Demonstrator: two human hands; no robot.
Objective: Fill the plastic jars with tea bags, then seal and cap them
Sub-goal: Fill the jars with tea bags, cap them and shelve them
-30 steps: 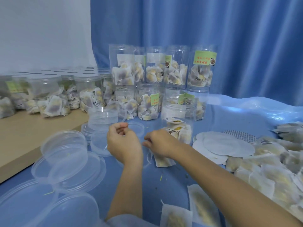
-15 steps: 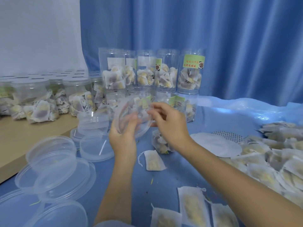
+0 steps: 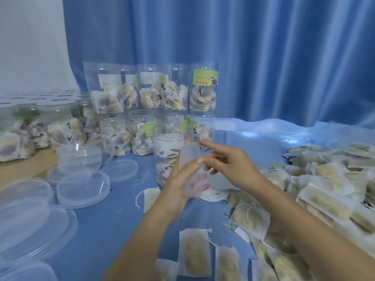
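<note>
An open plastic jar (image 3: 168,141), partly filled with tea bags, stands on the blue cloth just behind my hands. My left hand (image 3: 180,187) holds a clear plastic lid (image 3: 191,159) tilted on edge in front of the jar, thumb on one face and fingers showing through the other. To the lid's right is my right hand (image 3: 231,165), its fingers spread and mostly straight and its fingertips at the lid's edge. White round seal discs (image 3: 215,195) lie under my hands. One loose tea bag (image 3: 151,198) lies to the left of my left wrist.
A big heap of tea bags (image 3: 324,189) covers the right side, and more lie at the near edge (image 3: 194,252). Several clear lids (image 3: 83,187) lie and stack at the left. Filled jars (image 3: 203,92) stand stacked at the back, with more on the wooden shelf (image 3: 24,169).
Both hands lifted the clear lid off the cloth and turned it. It is now held on edge lower down, in front of the open jar, and the right hand's fingers have opened.
</note>
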